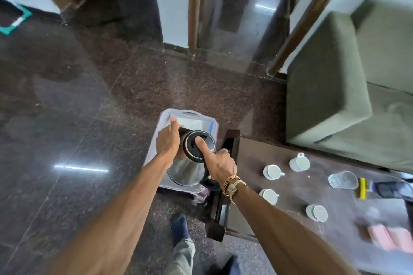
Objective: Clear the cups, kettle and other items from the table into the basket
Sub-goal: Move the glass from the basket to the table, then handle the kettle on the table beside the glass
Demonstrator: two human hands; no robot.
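A steel kettle (190,168) with a black lid hangs tilted over a pale plastic basket (196,119) that stands on the floor left of the table. My right hand (220,165) grips the kettle's black handle, thumb pressed on the lid. My left hand (167,143) rests against the kettle's far left side with fingers extended. Several white cups, such as the nearest one (270,196), lie on the dark table (297,205), along with a clear plastic cup (343,179).
A yellow brush (362,187), a dark object (390,188) and pink packets (391,239) lie at the table's right. A green sofa (330,82) stands behind the table. Dark polished floor spreads left. My feet are below the basket.
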